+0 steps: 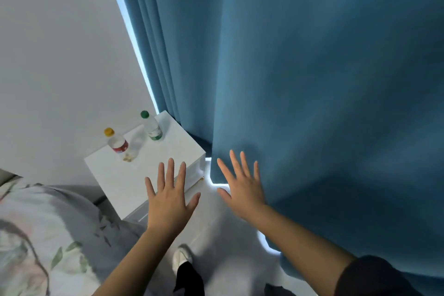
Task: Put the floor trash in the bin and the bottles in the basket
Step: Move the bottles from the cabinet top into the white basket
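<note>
Both hands spread flat, holding nothing.
Left hand (169,196) over nightstand (115,175); right hand (242,187) beside it; two bottles (152,128) on nightstand.

curtain (312,79): thick blue cloth, totally matt, fine woven texture, soaks up light.
nightstand (168,151): white, smooth, slight sheen on top. painted wood or laminate, can't tell.
yellow-cap bottle (117,143) + green-cap bottle (152,128): thin clear plastic, shiny, printed wrap labels, opaque plastic caps.
third bottle (135,145): clear plastic too, almost see-through.
wall (60,55): flat matt paint.
bedding (48,235): soft floral-print cloth, zero shine.
floor (228,235): pale, smooth-looking.
sleeve (374,276): dark matt cloth.
</note>
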Action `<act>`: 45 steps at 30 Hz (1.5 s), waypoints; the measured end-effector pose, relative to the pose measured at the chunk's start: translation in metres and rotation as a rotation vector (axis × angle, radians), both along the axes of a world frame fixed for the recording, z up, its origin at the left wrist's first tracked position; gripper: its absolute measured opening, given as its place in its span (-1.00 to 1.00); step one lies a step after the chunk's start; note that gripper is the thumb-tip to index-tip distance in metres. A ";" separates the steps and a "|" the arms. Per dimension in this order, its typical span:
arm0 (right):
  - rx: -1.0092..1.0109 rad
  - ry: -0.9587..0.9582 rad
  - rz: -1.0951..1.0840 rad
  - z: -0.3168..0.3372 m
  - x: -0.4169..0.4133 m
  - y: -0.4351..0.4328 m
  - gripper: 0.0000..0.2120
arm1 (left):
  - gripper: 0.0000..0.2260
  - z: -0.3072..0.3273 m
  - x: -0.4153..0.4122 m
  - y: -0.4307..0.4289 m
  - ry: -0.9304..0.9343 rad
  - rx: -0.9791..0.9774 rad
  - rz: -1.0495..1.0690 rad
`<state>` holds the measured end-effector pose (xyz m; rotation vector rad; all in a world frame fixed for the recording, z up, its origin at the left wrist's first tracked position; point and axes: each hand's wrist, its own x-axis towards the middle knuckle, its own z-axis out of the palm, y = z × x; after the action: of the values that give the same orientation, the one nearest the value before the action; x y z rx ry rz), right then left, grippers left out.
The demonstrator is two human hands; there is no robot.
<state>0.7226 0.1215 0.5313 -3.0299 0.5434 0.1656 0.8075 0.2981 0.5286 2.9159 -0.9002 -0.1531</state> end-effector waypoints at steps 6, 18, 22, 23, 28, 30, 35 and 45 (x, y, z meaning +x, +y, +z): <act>0.049 0.009 0.025 -0.002 0.083 0.038 -0.24 | -0.29 -0.006 0.073 0.043 0.024 0.053 0.047; 0.139 0.131 0.220 -0.024 0.199 0.047 -0.31 | -0.29 -0.033 0.165 0.076 0.045 0.011 0.291; 0.184 0.175 0.262 -0.036 0.253 0.036 -0.27 | -0.25 -0.043 0.198 0.073 0.135 -0.068 0.405; 0.219 0.183 0.251 -0.039 0.266 0.033 -0.25 | -0.23 -0.047 0.206 0.073 0.170 -0.120 0.452; 0.621 0.149 -0.013 -0.076 0.323 0.028 -0.10 | -0.11 -0.082 0.246 0.087 0.322 -0.475 0.652; 0.743 0.107 -0.139 -0.102 0.352 0.027 -0.05 | -0.10 -0.104 0.270 0.091 0.378 -0.556 0.721; 0.873 0.154 -0.300 -0.164 0.405 0.029 -0.02 | -0.07 -0.165 0.317 0.103 0.536 -0.653 0.818; 0.944 0.033 -0.291 -0.223 0.457 0.054 -0.32 | -0.39 -0.222 0.361 0.105 0.542 -0.663 0.619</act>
<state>1.1794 0.1757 0.3084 -2.0195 0.6566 0.3390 1.1681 0.4030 0.3068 2.2054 0.0565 -0.4594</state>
